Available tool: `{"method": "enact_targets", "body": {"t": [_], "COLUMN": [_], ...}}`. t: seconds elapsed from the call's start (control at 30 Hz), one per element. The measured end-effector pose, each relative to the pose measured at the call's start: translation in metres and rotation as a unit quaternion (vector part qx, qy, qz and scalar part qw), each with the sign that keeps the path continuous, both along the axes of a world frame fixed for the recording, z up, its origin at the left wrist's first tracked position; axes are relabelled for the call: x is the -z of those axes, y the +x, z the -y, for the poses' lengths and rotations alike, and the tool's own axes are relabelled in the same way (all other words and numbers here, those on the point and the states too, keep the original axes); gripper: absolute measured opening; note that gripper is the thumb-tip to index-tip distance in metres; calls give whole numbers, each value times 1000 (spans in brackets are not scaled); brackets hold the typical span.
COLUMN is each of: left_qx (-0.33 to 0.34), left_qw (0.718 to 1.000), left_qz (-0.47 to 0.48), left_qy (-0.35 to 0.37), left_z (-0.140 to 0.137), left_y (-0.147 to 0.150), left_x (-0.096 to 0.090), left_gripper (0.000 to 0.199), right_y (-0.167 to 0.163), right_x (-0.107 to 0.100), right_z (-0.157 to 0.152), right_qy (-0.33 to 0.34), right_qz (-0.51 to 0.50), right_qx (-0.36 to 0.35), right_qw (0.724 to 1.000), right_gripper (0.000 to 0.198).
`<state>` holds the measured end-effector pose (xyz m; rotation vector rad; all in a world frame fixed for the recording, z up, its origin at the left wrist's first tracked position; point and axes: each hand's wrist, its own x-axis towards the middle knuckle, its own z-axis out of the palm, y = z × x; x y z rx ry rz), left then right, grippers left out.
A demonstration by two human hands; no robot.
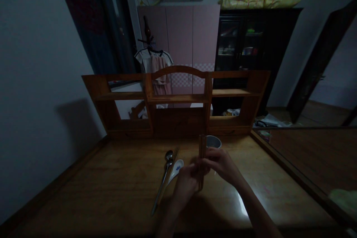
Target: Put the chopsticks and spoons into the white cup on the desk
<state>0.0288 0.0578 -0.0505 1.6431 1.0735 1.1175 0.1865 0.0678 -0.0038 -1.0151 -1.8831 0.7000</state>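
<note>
L hand (187, 183) + R hand (220, 161): both grasping bundle of chopsticks (202, 144), held betw. them over desk (122, 186) | grey cup (214, 141) just past R hand | white spoon (176, 169) nr L hand; metal spoons (169, 155) & thin sticks (176, 151) alongside | rm dim from here
</note>
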Motion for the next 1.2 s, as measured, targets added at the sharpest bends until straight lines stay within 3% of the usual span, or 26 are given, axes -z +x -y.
{"method": "enact_targets", "body": {"t": [0.17, 0.43, 0.57, 0.8, 0.9, 0.97, 1.03, 1.1, 1.17, 1.2], "left_qx": [33, 65, 84, 70, 59, 53, 39, -8, -94, -136], "left_qw": [999, 994, 993, 996, 998, 998, 999, 1000, 994, 987], "left_qz": [18, 79, 87, 59, 33, 19, 10, 13, 52, 87], "left_qy": [-21, -43, -21, 1, 13, 19, 19, 15, -3, -14], "left_z": [-8, -20, -15, -11, -9, -7, -4, -2, 0, 2], "left_y": [0, 3, 5, 2, 0, 1, -1, -8, -24, -35], "left_x": [-4, 8, 4, 6, 11, 14, 18, 22, 24, 23], "left_gripper": [18, 22, 22, 31, 23, 20, 19, 18, 23, 28], "right_y": [0, -2, 0, -2, -9, -11, -8, 0, 12, 17], "right_x": [-1, 1, -20, -57, -69, -89, -119, -156, -188, -199], "right_z": [-7, -20, -21, -22, -22, -20, -13, -2, 11, 17], "right_qy": [-26, -54, -42, -20, -27, 6, 97, 244, 375, 420], "right_qz": [-14, -78, -134, -153, -169, -204, -263, -348, -401, -403], "right_qx": [6, 13, 46, 72, 74, 82, 116, 164, 185, 189], "right_qw": [1000, 995, 989, 985, 983, 976, 953, 890, 815, 791], "right_gripper": [24, 22, 36, 30, 31, 32, 30, 25, 19, 19]}}
